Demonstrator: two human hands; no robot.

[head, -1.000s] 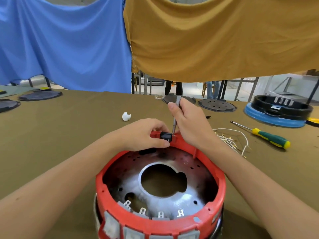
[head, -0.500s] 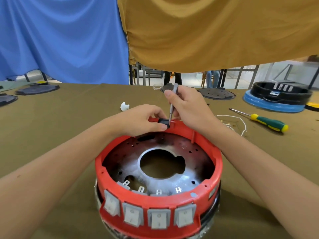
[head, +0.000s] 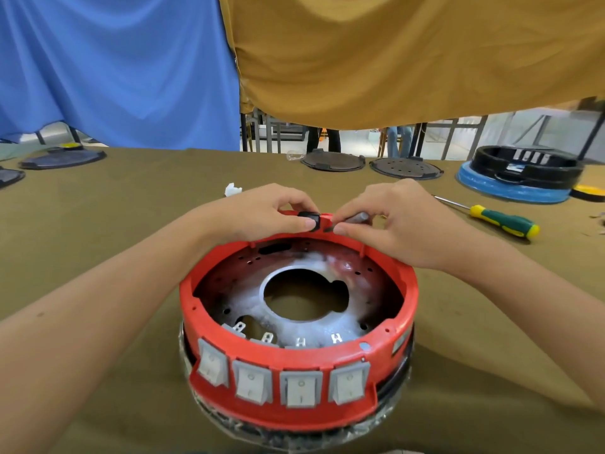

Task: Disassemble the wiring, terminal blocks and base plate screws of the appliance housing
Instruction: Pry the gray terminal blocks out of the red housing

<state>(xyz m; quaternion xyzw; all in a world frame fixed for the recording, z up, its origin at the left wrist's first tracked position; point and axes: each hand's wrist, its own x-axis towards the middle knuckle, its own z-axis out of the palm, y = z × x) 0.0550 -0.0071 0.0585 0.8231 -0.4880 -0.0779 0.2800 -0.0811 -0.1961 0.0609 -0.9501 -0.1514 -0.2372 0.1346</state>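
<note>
A round red appliance housing (head: 386, 358) lies upside down before me, with several grey rocker switches on its near wall. A metal base plate (head: 327, 326) with a large central hole sits inside. At the far rim my left hand (head: 262, 214) pinches a small black block (head: 310, 219). Right beside it, my right hand (head: 399, 224) grips a small grey screwdriver (head: 355, 219), lying nearly flat with its tip at the rim next to the block.
A green-and-yellow screwdriver (head: 501, 219) lies to the right. Behind it stands a black housing on a blue ring (head: 510, 188). Two dark round plates (head: 406, 167) rest at the table's far edge, more at far left. A white scrap (head: 233, 190) lies behind my left hand.
The small screwdriver in my right hand has tipped from upright to nearly flat. My view has risen, showing the housing's switches. Both hands stay at the far rim.
</note>
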